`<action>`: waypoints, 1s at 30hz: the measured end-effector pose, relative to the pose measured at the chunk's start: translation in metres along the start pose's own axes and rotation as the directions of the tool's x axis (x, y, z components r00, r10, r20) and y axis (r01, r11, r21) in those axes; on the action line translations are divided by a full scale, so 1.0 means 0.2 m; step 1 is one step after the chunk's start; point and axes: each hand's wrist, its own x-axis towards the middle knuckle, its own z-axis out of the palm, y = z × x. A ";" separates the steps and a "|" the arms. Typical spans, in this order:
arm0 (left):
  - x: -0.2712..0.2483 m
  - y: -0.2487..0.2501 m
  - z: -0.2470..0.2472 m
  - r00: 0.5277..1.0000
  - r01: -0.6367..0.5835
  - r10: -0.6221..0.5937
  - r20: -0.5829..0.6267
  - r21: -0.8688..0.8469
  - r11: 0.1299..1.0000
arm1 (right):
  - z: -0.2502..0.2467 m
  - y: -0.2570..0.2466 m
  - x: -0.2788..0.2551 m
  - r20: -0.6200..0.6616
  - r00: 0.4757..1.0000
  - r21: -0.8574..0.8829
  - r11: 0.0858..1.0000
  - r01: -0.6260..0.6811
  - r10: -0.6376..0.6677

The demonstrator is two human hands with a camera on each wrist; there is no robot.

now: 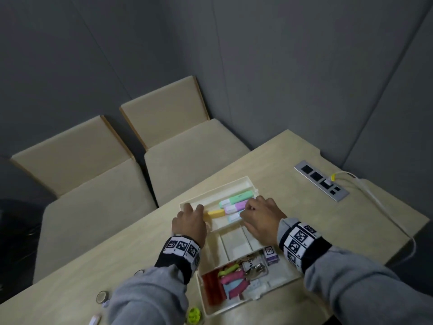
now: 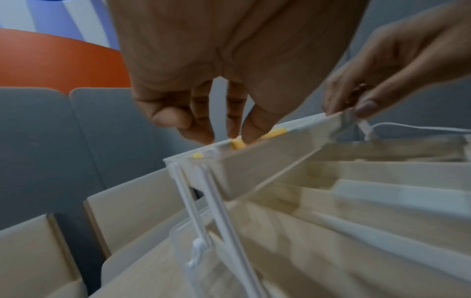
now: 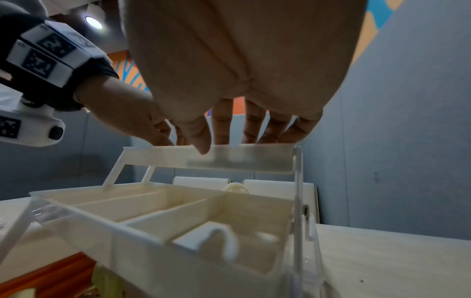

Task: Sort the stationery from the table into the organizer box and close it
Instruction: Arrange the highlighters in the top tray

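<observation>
Mostly sorted: highlighters (image 1: 236,202) in top tray (image 1: 218,227), gripped by left hand (image 1: 188,222) and right hand (image 1: 261,219); tape rolls (image 1: 102,297) left on surface (image 1: 293,158), organizer box (image 1: 280,279) unclosed.

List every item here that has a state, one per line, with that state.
Organizer box: open, tiers fanned out.
Top tray: raised on its arms, holding highlighters, gripped by both hands.
Middle tray: exposed, compartments look empty.
Bottom compartment: filled with stationery.
Yellow highlighter: capped, lying flat.
Left hand: gripping the tray's left end.
Right hand: gripping the tray's right end.
</observation>
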 end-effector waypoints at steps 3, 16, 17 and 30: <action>-0.03 0.05 0.03 0.993 -0.117 0.119 -0.026 0.064 0.991 | 0.03 0.00 0.00 -0.053 0.998 -0.006 1.000 -0.022 0.022; -0.08 0.02 0.05 0.995 -0.093 0.091 0.034 0.087 0.992 | 0.03 -0.06 -0.05 -0.004 0.992 -0.040 0.991 -0.130 0.130; -0.09 0.02 0.06 0.996 -0.088 0.085 0.039 0.094 0.992 | 0.02 -0.07 -0.06 -0.006 0.991 -0.041 0.990 -0.137 0.137; -0.18 -0.07 0.10 0.980 -0.191 0.179 -0.085 -0.174 0.966 | 0.03 -0.16 -0.10 0.061 0.977 -0.111 0.974 -0.196 0.203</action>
